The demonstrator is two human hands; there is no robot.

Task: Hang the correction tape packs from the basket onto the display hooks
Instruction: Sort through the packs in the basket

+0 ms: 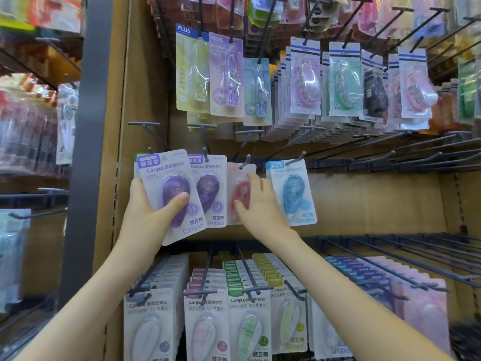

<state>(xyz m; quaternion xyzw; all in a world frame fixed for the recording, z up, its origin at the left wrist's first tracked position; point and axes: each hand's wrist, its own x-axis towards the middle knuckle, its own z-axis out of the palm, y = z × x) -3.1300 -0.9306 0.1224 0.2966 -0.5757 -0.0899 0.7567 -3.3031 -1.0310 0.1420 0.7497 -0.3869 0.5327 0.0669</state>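
Note:
My left hand (153,204) grips a purple Campus correction tape pack (171,188), thumb across its blister, tilted in front of the leftmost middle-row hook (149,150); another pack edge shows behind it. A second purple pack (208,190) hangs on the hook beside it. My right hand (256,201) pinches a red pack (240,194) that hangs on a hook (246,161). A blue pack (292,194) hangs to the right on its own hook. The basket is out of view.
Many bare black hooks (406,157) stretch to the right in the middle row. Above hang PLUS packs (192,71) and other tape packs. Below are full rows of Campus packs (205,324). A grey shelf upright (86,152) stands at the left.

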